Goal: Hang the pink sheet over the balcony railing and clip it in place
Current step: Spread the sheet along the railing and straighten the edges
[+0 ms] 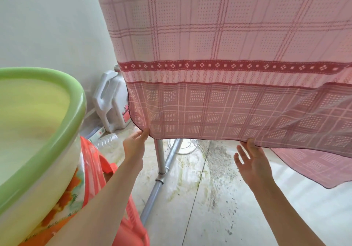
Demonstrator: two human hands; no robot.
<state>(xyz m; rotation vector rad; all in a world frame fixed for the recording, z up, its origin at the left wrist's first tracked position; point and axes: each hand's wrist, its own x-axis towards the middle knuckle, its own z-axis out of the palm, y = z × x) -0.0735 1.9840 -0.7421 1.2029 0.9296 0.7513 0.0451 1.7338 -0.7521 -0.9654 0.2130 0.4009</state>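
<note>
The pink sheet [219,45] fills most of what I see, hanging down from above with its top out of view, so what it hangs from cannot be told. Its checked upper part gives way to a dark red patterned band, then a darker checked border that ends in a thin dark hem. That hem runs roughly level from the left corner to the right, where a second layer droops lower and farther right.

Below the hem lies the pale floor [285,207], stained green and grey in the middle, with open room between the two arms. A metal pipe frame [162,171] stands under the hem and slants across the floor toward the lower left.

At the left edge a green basin [38,131] sits on an orange stool [122,217], close beside the left forearm. A white jug [111,101] stands against the wall behind them, partly covered by the sheet's left edge.

The left hand [134,144] pinches the hem near the sheet's lower left corner, fingers [144,133] closed on the cloth. The right hand [251,162] is farther along the hem, its thumb up against the edge and the other fingers spread apart and straight, gripping nothing.
</note>
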